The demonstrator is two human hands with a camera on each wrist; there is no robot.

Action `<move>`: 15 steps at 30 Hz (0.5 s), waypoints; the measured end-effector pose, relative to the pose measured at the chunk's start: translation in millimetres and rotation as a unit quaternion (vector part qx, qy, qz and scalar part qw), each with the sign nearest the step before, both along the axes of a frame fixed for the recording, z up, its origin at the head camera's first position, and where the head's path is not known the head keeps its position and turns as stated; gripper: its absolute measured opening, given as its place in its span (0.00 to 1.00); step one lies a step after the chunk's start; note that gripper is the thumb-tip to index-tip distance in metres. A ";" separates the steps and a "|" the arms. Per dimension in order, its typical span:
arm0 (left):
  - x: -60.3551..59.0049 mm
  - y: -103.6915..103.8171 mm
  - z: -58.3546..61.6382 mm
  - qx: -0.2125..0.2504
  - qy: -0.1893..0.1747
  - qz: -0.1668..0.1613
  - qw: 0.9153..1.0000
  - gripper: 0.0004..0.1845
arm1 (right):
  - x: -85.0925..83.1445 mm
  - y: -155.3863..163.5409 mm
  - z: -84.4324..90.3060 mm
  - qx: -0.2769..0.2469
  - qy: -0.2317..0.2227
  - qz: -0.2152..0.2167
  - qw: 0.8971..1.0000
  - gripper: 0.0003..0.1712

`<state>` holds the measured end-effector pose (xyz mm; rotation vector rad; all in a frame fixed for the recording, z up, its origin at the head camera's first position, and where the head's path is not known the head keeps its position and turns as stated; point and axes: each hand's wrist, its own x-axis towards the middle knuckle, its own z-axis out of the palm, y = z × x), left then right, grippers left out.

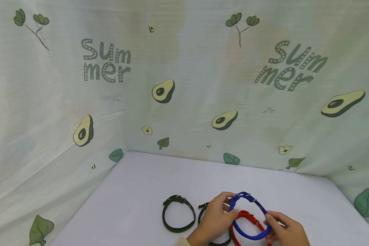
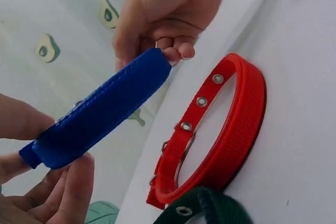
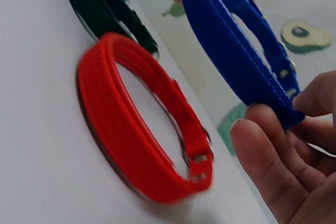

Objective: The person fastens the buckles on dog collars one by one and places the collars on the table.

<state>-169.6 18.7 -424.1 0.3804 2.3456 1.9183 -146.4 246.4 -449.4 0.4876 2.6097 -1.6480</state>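
Blue collar (image 1: 249,215) pinched between left hand (image 1: 213,220) and right hand (image 1: 287,230).
Red collar (image 1: 247,222) at 6 o'clock, half hidden; both wrists cut off.

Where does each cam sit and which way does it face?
Head: worn on the head, looks forward and down at the white table; left hand and right hand hold the blue woven collar.
Left wrist: at the left hand, faces across to the right hand on the collar's far end.
Right wrist: at the right hand, faces back toward the left.
Shared: the blue collar and the red woven collar on the table appear in all three.
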 end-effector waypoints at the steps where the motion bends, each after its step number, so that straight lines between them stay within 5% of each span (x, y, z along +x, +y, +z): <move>1: 0.7 1.0 -1.1 -0.003 0.001 -0.005 1.000 0.20 | -0.6 4.1 -1.1 0.006 -0.006 0.002 1.000 0.30; 6: 2.6 9.0 -8.6 0.001 -0.024 -0.033 0.999 0.23 | -3.7 24.2 -7.8 0.062 -0.032 0.025 0.997 0.37; 15: 5.1 30.8 -18.9 -0.014 -0.065 -0.034 0.997 0.24 | -14.1 53.9 -17.1 0.114 -0.049 0.041 0.991 0.25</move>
